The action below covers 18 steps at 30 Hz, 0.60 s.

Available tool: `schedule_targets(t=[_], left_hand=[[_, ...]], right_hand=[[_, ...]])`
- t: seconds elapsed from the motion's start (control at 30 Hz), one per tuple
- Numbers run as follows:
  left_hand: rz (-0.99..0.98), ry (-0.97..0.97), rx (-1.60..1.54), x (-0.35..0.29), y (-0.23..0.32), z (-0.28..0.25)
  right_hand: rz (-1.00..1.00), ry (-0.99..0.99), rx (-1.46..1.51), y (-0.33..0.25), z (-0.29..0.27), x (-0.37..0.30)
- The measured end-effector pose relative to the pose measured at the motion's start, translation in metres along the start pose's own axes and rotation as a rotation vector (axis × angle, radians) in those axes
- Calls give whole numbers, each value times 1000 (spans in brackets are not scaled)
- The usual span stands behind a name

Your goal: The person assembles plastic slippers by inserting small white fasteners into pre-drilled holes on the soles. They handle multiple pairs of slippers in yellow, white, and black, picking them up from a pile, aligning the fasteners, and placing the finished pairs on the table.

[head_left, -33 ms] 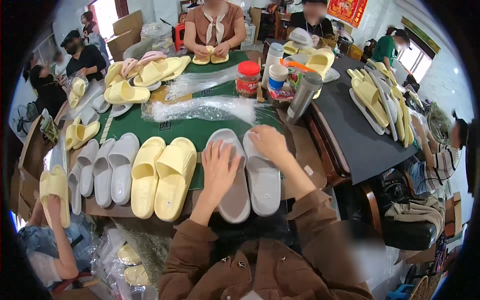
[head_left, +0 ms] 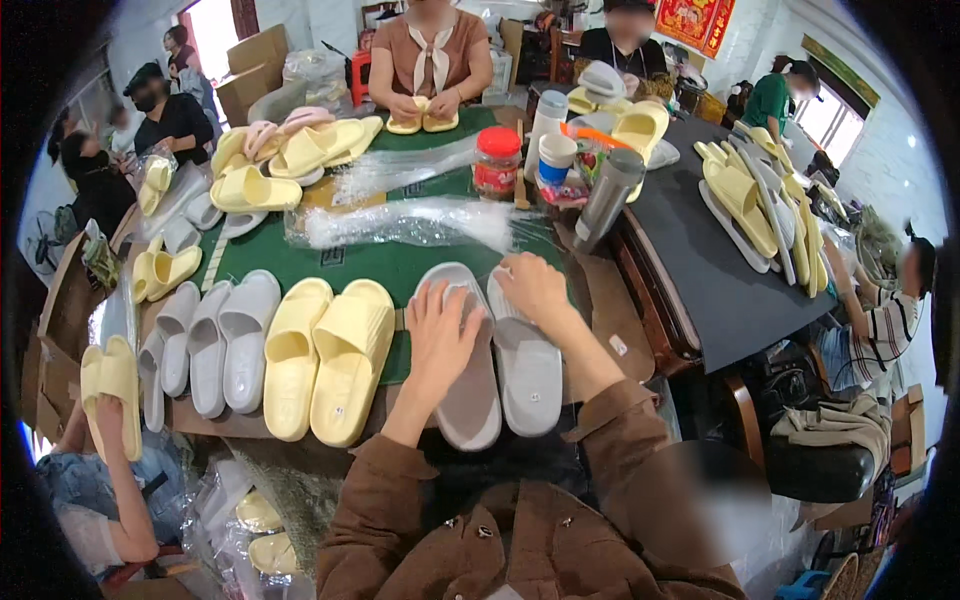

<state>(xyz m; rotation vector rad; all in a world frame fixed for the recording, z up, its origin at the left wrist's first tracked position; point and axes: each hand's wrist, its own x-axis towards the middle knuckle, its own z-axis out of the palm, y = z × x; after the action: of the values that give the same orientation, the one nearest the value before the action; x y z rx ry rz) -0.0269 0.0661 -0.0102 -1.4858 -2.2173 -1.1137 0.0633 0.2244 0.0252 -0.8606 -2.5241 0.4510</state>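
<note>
Side by side at the table's near edge lie two grey slippers, soles toward me. My left hand (head_left: 444, 330) rests with spread fingers across the strap of the left grey slipper (head_left: 470, 405). On the right grey slipper (head_left: 530, 375), my right hand (head_left: 537, 290) curls its fingers over the strap near the toe; the fingertips are partly hidden. Just left of my hands stands a pair of yellow slippers (head_left: 345, 370). Beyond that pair, several smaller grey slippers (head_left: 245, 335) are lined up.
Clear plastic bags (head_left: 410, 222) lie across the green table top (head_left: 300, 262). Behind them are a red-lidded jar (head_left: 497, 165), a paper cup (head_left: 555, 160) and a steel flask (head_left: 610, 195). More slippers (head_left: 740, 200) are stacked on the dark table at right. A co-worker's hand (head_left: 108, 420) holds a yellow slipper at left.
</note>
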Motion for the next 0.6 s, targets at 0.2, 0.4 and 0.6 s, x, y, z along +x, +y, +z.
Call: schedule_targets(t=[0.2, 0.4, 0.6], left_hand=[[16, -3, 142, 5, -7, 32], [4, -29, 139, 5, 6, 19], [185, -264, -811, 55, 91, -103]], right_hand=[[109, -106, -144, 2, 36, 25], [44, -25, -209, 0, 52, 35], [-71, 155, 68, 20, 50, 21]])
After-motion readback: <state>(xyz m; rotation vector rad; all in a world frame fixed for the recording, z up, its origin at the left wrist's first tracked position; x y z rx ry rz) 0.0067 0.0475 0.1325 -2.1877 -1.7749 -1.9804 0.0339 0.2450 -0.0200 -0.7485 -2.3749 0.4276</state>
